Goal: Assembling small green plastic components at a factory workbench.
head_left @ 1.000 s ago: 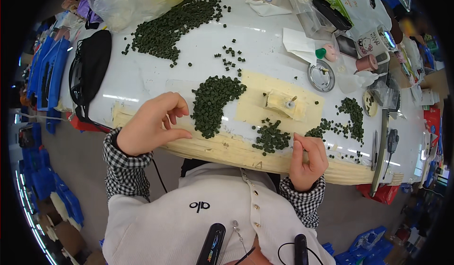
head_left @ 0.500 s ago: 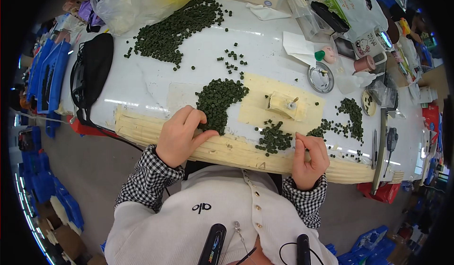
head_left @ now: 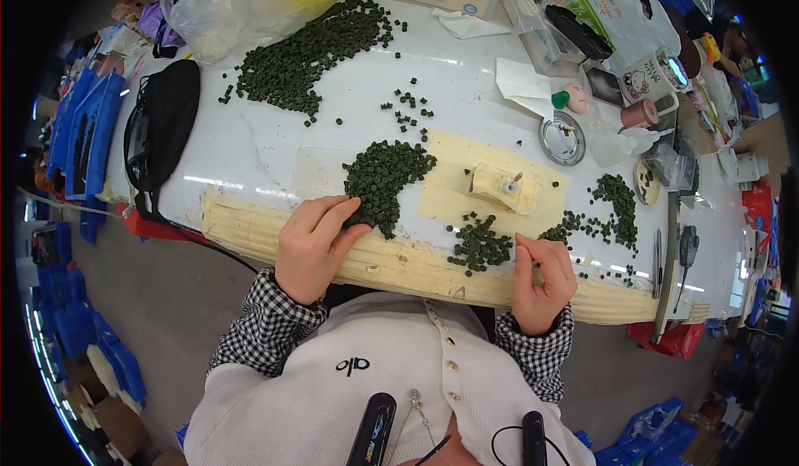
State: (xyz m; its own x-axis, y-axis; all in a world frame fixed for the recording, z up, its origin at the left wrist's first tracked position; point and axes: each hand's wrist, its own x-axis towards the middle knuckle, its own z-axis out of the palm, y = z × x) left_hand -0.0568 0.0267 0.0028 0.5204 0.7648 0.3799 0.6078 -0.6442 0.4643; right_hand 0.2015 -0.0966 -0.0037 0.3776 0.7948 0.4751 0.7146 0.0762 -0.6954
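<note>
My left hand (head_left: 312,245) rests at the near-left edge of a heap of small dark green pellet-like parts (head_left: 383,179). Its thumb and forefinger are apart at the heap's side, and no part shows clearly between them. My right hand (head_left: 543,283) is over the table's front edge, thumb and forefinger pinched together; what they hold, if anything, is too small to make out. Just left of that pinch lies a smaller group of the green parts (head_left: 481,245). Beyond it, a yellowish block with an upright metal pin (head_left: 506,188) sits on a cream sheet (head_left: 445,175).
A large spread of green parts (head_left: 308,58) lies at the far left, beside a clear plastic bag (head_left: 225,17). More green parts (head_left: 616,204) are scattered right. A round metal dish (head_left: 563,140), a mug (head_left: 653,75) and a screwdriver (head_left: 687,254) stand or lie rightward. A black mask-like cloth (head_left: 171,125) lies left.
My left thumb has drawn back slightly toward the forefinger, away from the heap. My right hand keeps its pinch with barely any shift.
</note>
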